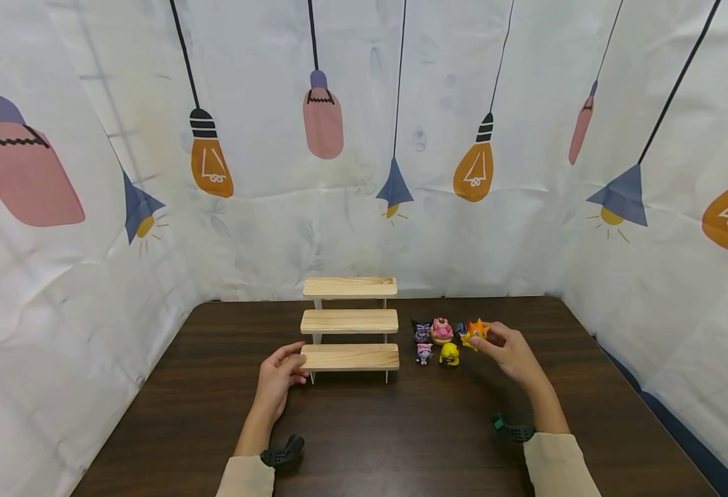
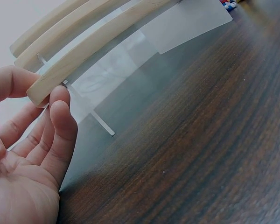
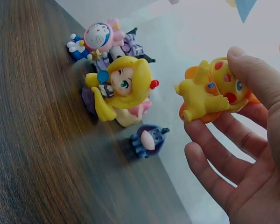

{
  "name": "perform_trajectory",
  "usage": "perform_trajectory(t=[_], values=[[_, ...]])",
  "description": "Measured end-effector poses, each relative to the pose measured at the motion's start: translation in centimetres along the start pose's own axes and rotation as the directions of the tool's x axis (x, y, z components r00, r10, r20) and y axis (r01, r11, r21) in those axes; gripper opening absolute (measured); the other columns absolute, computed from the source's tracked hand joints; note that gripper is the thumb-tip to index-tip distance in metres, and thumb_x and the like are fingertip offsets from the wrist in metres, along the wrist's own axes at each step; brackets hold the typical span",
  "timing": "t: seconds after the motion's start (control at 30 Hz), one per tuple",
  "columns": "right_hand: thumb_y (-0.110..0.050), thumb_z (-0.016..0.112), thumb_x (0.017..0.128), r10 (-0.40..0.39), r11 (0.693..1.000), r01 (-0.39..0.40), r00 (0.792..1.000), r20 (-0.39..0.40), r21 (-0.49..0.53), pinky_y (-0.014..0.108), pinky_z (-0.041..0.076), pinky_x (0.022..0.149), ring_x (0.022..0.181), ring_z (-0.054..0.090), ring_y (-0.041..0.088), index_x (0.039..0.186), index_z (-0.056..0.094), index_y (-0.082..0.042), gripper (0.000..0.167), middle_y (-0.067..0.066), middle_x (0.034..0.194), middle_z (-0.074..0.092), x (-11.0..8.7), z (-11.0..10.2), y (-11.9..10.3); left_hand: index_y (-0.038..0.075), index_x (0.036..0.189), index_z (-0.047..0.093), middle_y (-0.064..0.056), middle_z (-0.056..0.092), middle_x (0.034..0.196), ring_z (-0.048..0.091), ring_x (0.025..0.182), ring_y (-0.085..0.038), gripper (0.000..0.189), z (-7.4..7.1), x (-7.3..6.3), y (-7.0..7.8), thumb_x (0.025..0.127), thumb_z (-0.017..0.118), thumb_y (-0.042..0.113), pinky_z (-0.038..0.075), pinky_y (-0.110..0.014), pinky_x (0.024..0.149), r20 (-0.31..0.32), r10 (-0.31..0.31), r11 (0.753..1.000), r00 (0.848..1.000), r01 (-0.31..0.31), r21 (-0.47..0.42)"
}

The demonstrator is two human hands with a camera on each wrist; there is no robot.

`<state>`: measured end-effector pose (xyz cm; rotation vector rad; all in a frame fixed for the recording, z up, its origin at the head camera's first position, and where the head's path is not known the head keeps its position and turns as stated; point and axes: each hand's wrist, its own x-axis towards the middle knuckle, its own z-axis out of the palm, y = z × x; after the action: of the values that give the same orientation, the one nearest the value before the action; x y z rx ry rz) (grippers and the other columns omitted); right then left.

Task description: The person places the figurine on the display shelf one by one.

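A three-tier display stand (image 1: 349,357) with pale wooden shelves and clear supports stands on the dark table. My left hand (image 1: 275,383) pinches the left end of its lowest shelf, as the left wrist view shows. To the right of the stand, my right hand (image 1: 516,352) holds a yellow toy figurine (image 3: 203,93) with red cheeks and orange behind it, raised above the table. Beside that hand stand a yellow-haired figurine (image 3: 126,86), a small blue donkey figurine (image 3: 149,140), a pink figurine (image 1: 442,331), a dark purple figurine (image 1: 422,333) and a small pink-and-white figurine (image 1: 424,353).
The dark wood-grain table (image 1: 401,435) reaches back to a white curtain (image 1: 264,235) printed with hanging lamps. Curtain also encloses the left and right sides. The figurines stand close together near the stand's right side.
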<state>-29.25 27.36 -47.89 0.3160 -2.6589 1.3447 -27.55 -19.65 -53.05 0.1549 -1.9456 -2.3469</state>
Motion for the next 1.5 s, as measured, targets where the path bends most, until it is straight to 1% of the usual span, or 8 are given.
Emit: perform_trajectory(t=[0.13, 0.33, 0.53, 0.8, 1.0, 1.13, 1.37, 1.5], values=[[-0.033, 0.069, 0.098, -0.020, 1.000, 0.020, 1.000, -0.007, -0.007, 0.024, 0.054, 0.072, 0.088, 0.060, 0.022, 0.132, 0.065, -0.002, 0.046, 0.014, 0.110, 0.069, 0.0, 0.1, -0.4, -0.008, 0.134, 0.058, 0.002, 0.070, 0.083, 0.063, 0.062, -0.012, 0.041, 0.0, 0.1, 0.0, 0.095, 0.064, 0.002, 0.055, -0.022, 0.055, -0.009, -0.008, 1.000, 1.000, 0.008, 0.002], [-0.031, 0.068, 0.099, -0.053, 0.998, 0.053, 0.999, 0.001, 0.014, 0.024, 0.055, 0.075, 0.097, 0.064, 0.023, 0.137, 0.061, -0.001, 0.049, 0.014, 0.117, 0.068, 0.0, 0.3, -1.2, -0.006, 0.135, 0.058, 0.003, 0.070, 0.082, 0.064, 0.062, -0.012, 0.040, -0.2, 0.2, -0.2, 0.096, 0.062, 0.002, 0.055, -0.022, 0.056, -0.001, -0.013, 1.000, 1.000, 0.013, 0.010], [-0.031, 0.069, 0.099, -0.075, 0.997, 0.075, 0.997, 0.000, 0.022, 0.023, 0.054, 0.073, 0.093, 0.062, 0.021, 0.136, 0.062, -0.003, 0.047, 0.011, 0.114, 0.066, 0.2, 0.8, -2.5, -0.006, 0.135, 0.058, 0.003, 0.069, 0.081, 0.065, 0.062, -0.012, 0.041, -0.2, 0.2, -0.2, 0.096, 0.062, 0.001, 0.056, -0.022, 0.056, -0.001, -0.012, 1.000, 1.000, 0.012, 0.001], [-0.025, 0.070, 0.098, -0.117, 0.989, 0.114, 0.993, 0.021, 0.099, 0.023, 0.055, 0.073, 0.091, 0.064, 0.019, 0.137, 0.062, -0.003, 0.045, 0.012, 0.113, 0.064, 0.1, 1.8, -4.3, -0.006, 0.136, 0.059, 0.002, 0.069, 0.082, 0.064, 0.063, -0.012, 0.041, -0.2, 0.0, -0.2, 0.096, 0.063, 0.003, 0.056, -0.022, 0.057, -0.002, -0.011, 1.000, 1.000, 0.011, 0.012], [-0.023, 0.070, 0.098, -0.146, 0.982, 0.141, 0.989, 0.031, 0.127, 0.023, 0.050, 0.065, 0.082, 0.057, 0.020, 0.134, 0.064, -0.004, 0.041, 0.010, 0.107, 0.062, 0.2, 2.9, -5.6, -0.009, 0.136, 0.057, 0.002, 0.070, 0.082, 0.064, 0.062, -0.012, 0.043, -0.1, 0.0, -0.1, 0.096, 0.064, 0.003, 0.056, -0.022, 0.056, -0.004, 0.006, 1.000, 1.000, -0.006, 0.004], [-0.024, 0.070, 0.097, -0.158, 0.980, 0.151, 0.986, 0.046, 0.129, 0.022, 0.047, 0.063, 0.079, 0.054, 0.020, 0.133, 0.065, -0.006, 0.040, 0.007, 0.103, 0.060, 0.4, 3.9, -6.3, -0.011, 0.134, 0.057, 0.001, 0.069, 0.082, 0.065, 0.061, -0.012, 0.042, -0.1, 0.0, -0.1, 0.095, 0.064, 0.003, 0.056, -0.022, 0.056, -0.002, 0.021, 1.000, 1.000, -0.021, 0.005], [-0.025, 0.071, 0.097, -0.181, 0.970, 0.167, 0.981, 0.067, 0.175, 0.022, 0.057, 0.077, 0.088, 0.064, 0.018, 0.132, 0.066, -0.006, 0.040, 0.007, 0.109, 0.063, 0.6, 5.6, -7.7, -0.011, 0.133, 0.058, 0.001, 0.068, 0.081, 0.065, 0.061, -0.012, 0.042, 0.0, 0.0, -0.1, 0.095, 0.065, 0.003, 0.056, -0.022, 0.055, 0.005, 0.029, 1.000, 1.000, -0.029, 0.007], [-0.025, 0.072, 0.096, -0.213, 0.965, 0.196, 0.974, 0.083, 0.173, 0.024, 0.059, 0.082, 0.092, 0.066, 0.017, 0.130, 0.067, -0.005, 0.039, 0.007, 0.111, 0.064, 1.1, 6.3, -8.6, -0.013, 0.133, 0.057, 0.001, 0.068, 0.080, 0.065, 0.061, -0.012, 0.041, -0.1, -0.1, -0.1, 0.095, 0.065, 0.003, 0.056, -0.022, 0.055, 0.007, 0.034, 0.999, 0.999, -0.034, 0.010]])
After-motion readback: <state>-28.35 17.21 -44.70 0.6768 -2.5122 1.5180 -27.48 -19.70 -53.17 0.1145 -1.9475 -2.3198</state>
